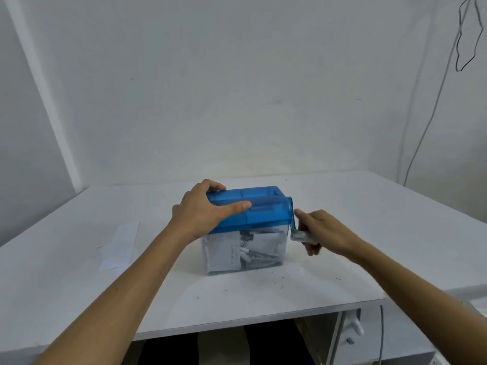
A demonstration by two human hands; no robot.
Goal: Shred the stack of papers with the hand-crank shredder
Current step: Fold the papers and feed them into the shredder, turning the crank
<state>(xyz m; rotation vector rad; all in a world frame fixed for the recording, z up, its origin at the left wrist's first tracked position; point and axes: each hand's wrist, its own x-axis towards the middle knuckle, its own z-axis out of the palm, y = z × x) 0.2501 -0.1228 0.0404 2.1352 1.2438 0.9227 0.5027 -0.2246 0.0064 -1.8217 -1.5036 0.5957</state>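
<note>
1. Looking down through the head camera, you see the shredder (253, 206) standing upright near the middle of the white table (263, 291). Its blue top sits over a clear bin (245, 262).
2. Your left hand (205, 209) grips the left end of the blue top. The fingers (216, 186) curl over the far edge, and the thumb (241, 206) lies straight along the near side of the top, pointing to the right.
3. Your right hand (324, 233) is at the right side of the shredder. Its fingers are curled round the grey knob (301, 236) of the crank (292, 214). The knob is blurred. One fingertip points up, just beside the blue crank arm.
4. The crank arm hangs down from the right end of the top, so the knob is low, beside the upper part of the bin.
5. The bin is mostly filled with white paper strips (253, 248) and bent pieces, some with print on them.
6. The papers (118, 246) lie flat on the table to the left of the shredder, apart from it, on the far side of your left forearm. They are white on white, so you cannot tell how many sheets there are.
7. Small dark specks lie on the table in front of the bin. A thin cable (434, 101) runs down the wall on the right.
</note>
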